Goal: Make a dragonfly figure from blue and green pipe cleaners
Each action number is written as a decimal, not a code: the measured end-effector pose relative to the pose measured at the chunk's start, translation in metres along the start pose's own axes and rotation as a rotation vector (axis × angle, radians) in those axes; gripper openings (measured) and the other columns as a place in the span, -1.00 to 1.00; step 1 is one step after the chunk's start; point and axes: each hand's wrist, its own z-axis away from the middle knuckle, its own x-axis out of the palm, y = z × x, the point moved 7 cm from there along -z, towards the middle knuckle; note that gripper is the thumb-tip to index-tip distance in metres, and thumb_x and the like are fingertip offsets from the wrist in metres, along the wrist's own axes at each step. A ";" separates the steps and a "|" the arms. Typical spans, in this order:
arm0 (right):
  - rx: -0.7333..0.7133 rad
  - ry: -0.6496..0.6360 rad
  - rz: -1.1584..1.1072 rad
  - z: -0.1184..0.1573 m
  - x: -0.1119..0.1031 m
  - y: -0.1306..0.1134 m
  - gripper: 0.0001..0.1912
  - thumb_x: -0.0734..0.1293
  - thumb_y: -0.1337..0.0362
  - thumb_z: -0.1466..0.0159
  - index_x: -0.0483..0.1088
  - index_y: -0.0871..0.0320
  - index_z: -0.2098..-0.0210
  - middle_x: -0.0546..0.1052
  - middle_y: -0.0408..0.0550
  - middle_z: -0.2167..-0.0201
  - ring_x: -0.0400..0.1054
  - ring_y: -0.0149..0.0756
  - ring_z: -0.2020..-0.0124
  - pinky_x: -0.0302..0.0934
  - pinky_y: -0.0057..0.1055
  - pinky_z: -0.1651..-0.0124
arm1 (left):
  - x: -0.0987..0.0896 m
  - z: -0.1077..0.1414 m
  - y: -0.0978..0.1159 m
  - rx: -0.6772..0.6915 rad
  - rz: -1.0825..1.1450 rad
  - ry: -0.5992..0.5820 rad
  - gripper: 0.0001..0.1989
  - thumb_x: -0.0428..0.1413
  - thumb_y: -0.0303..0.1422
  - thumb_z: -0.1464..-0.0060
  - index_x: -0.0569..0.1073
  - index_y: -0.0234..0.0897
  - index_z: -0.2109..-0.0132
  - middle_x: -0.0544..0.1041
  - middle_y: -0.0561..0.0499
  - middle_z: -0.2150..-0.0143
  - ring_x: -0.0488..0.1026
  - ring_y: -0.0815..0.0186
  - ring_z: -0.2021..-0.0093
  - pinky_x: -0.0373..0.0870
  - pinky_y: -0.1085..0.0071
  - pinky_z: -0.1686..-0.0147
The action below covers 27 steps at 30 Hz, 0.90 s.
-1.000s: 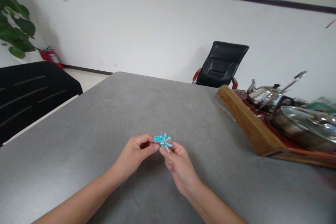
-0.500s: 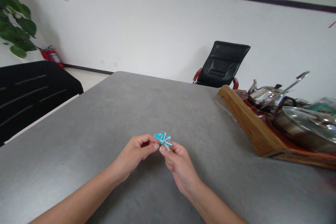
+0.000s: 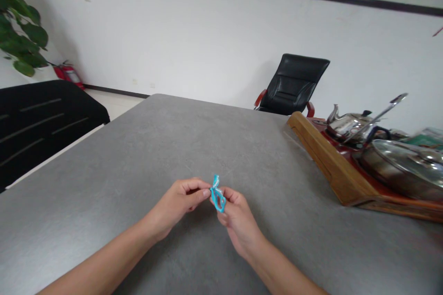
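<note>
A small turquoise ornament (image 3: 218, 197) with whitish beaded strips and looped parts is held between my two hands, above the grey table (image 3: 207, 143). My left hand (image 3: 185, 200) pinches its left side between thumb and forefinger. On the other side, my right hand (image 3: 235, 212) has its fingers closed around the ornament's right part, with one loop hanging over the fingers. Part of the ornament is hidden by the fingertips.
A wooden tray (image 3: 318, 161) at the right bears a steel kettle (image 3: 349, 125) and a lidded steel pan (image 3: 401, 166). A black chair (image 3: 297, 83) stands behind the table, another chair (image 3: 44, 124) at the left.
The ornament has turned in my fingers; its strips were fanned out to the right, and now one loop points up and another down. Both hands have stayed nearly in place.
</note>
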 end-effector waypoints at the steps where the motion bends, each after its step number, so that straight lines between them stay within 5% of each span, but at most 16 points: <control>1: 0.006 -0.008 -0.016 0.000 0.001 0.000 -0.83 0.41 0.31 0.02 0.32 0.21 0.53 0.10 -0.35 0.70 -0.28 -0.58 0.68 -0.39 -0.48 0.63 | -0.001 0.000 0.000 0.000 0.008 0.001 -0.75 0.12 -0.21 -0.08 0.53 -0.32 0.29 0.31 0.09 0.46 0.04 0.49 0.54 -0.08 0.53 0.58; 13: 0.115 -0.246 -0.289 0.004 0.015 0.005 -0.87 0.41 0.41 -0.03 0.33 0.22 0.52 0.00 -0.39 0.72 -0.32 -0.62 0.71 -0.37 -0.56 0.68 | 0.003 0.003 0.004 -0.013 0.186 -0.047 -0.78 0.14 -0.22 -0.08 0.43 -0.33 0.31 0.20 0.15 0.55 0.01 0.52 0.58 -0.10 0.55 0.61; 27: 0.160 -0.324 -0.357 0.006 0.019 0.012 -0.81 0.45 0.33 -0.07 0.34 0.23 0.51 -0.03 -0.41 0.75 -0.30 -0.64 0.73 -0.35 -0.61 0.70 | 0.000 0.003 0.007 -0.012 0.239 -0.062 -0.78 0.23 -0.26 0.03 0.46 -0.34 0.31 0.20 0.17 0.57 -0.04 0.53 0.60 -0.13 0.55 0.63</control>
